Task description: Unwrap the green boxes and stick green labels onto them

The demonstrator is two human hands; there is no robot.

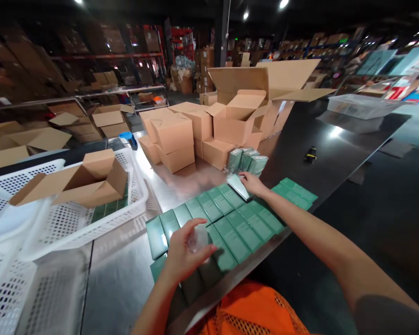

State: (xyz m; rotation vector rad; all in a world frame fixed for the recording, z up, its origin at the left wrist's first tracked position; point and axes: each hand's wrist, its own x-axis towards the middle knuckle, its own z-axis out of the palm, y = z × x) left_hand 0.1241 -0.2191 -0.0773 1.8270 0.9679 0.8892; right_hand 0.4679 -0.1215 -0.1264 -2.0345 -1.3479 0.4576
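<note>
Green boxes [230, 232] lie flat in two rows along the near edge of the metal table. My right hand [253, 184] pinches the far end of a small box [239, 187] with a pale side, tilted up at the back row. My left hand [186, 251] is curled round a clear, roundish thing [197, 238], held above the front row; its kind is too blurred to tell. Just beyond my right hand stand several green packs in clear wrap [246, 159]. More green boxes [295, 191] lie to the right of my right forearm.
Brown cartons [176, 139] are stacked at the back, beside an open carton [233, 123]. On the left, a white basket [139, 204] holds an open carton [97, 181] and green boxes. A black-and-yellow tool [310, 154] and a clear bin [363, 106] sit at right.
</note>
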